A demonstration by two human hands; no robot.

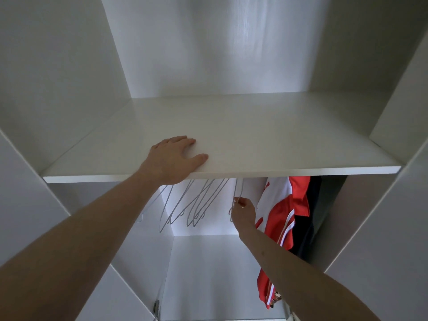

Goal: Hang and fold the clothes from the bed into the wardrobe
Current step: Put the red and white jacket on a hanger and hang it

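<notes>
The shelf (254,135) lies bare and open. Below it, wire hangers (185,209) crowd the left, hung garments (284,216) the right.

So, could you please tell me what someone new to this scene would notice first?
The red and white garment hanging at the right under the white shelf stands out most. The left hand rests flat on the shelf's front edge, while the right hand pinches a white wire hanger beside a row of bare hangers.

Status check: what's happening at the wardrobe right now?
Left hand flat on shelf. Right hand pinching empty wire hanger. Red-and-white garment hangs beside. Nothing blocking.
</notes>
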